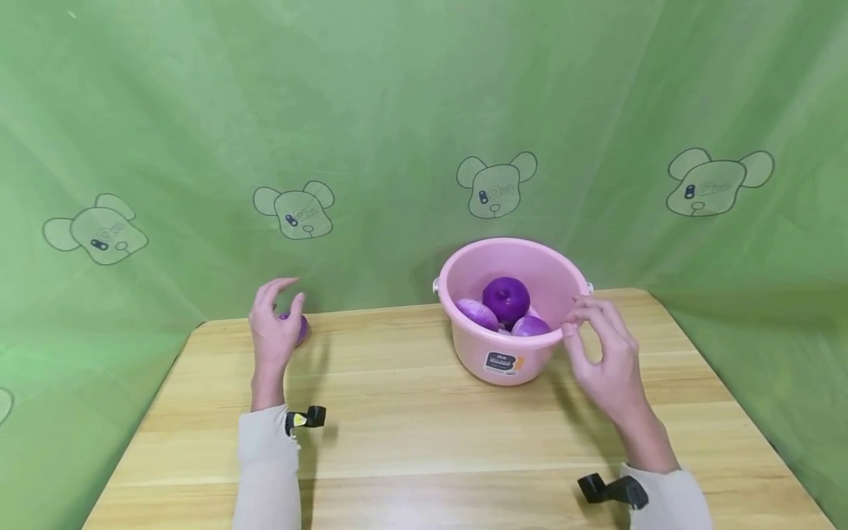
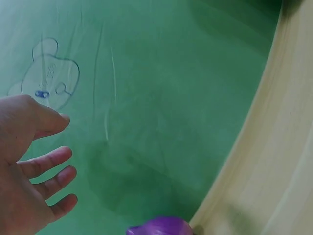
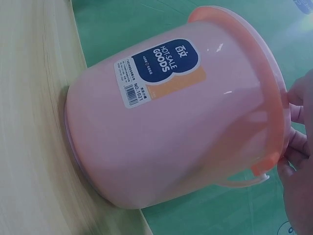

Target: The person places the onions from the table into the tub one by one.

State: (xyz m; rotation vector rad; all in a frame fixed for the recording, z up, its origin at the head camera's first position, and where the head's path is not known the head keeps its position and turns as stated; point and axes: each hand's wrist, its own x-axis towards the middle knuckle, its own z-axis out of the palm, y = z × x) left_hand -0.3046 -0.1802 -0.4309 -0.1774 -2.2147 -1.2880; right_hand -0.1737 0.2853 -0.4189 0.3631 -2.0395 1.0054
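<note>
A pink bucket [image 1: 490,357] stands upright toward the back right of the table. Inside lie several purple onions [image 1: 506,299], the darkest one on top. At its right side, my right hand [image 1: 612,364] pinches the rim between thumb and fingertips; the right wrist view shows these fingers at the rim of the bucket [image 3: 171,132]. My left hand [image 1: 273,327] is held with thumb and fingers spread, its palm holding nothing. Close by it another purple onion [image 1: 303,330] shows, partly hidden behind the hand. That onion [image 2: 164,226] appears at the bottom of the left wrist view.
The wooden table [image 1: 397,434] carries the bucket and the lone onion near its back edge. A green curtain [image 1: 377,132] with bear-head prints hangs right behind it and along both sides. The bucket's white handle [image 3: 244,182] hangs down at the rim.
</note>
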